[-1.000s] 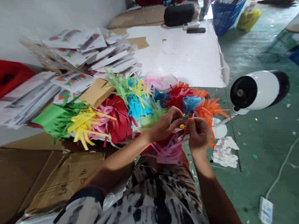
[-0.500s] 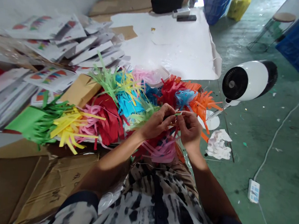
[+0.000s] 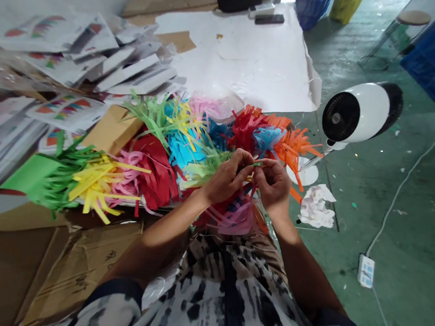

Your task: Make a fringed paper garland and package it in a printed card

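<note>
Fingers [image 3: 272, 168] partly hide a small green strip [image 3: 257, 164].

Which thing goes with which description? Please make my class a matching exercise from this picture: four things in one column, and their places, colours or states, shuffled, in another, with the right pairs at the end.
Things
1. Left hand
2. Fan
3. Power strip
4. Fringed paper nearest the fan's base

Descriptions
A. On the floor, with cords running from it
B. White in the middle, with black ends
C. Orange
D. Fingertips at a small green strip, close to the right hand

Right pairs: 1-D, 2-B, 3-A, 4-C
</note>
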`<act>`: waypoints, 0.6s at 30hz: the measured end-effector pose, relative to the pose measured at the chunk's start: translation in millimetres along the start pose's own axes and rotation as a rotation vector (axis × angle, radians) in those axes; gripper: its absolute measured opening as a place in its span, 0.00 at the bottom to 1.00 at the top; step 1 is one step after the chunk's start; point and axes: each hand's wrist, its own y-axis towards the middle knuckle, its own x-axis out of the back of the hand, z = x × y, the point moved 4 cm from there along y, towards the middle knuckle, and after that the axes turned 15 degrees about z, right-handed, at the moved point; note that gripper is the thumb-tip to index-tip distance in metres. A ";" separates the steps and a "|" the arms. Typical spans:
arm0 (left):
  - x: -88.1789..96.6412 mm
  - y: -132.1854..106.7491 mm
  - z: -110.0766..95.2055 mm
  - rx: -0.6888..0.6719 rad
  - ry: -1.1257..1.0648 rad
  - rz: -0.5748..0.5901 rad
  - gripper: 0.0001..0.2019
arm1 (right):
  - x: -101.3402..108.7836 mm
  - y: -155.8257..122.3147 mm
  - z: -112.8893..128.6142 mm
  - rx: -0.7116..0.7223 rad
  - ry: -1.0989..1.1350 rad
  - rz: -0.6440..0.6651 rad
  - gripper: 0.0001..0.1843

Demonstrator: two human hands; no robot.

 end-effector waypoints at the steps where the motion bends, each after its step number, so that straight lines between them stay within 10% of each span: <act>1: -0.3 -0.1 -0.6 -0.005 0.011 -0.004 0.08 | 0.3 0.1 -0.3 -0.002 0.005 -0.001 0.10; 18: -1.1 -3.1 -6.7 -0.123 0.464 -0.107 0.06 | 2.4 2.0 -8.3 -0.045 0.045 -0.017 0.09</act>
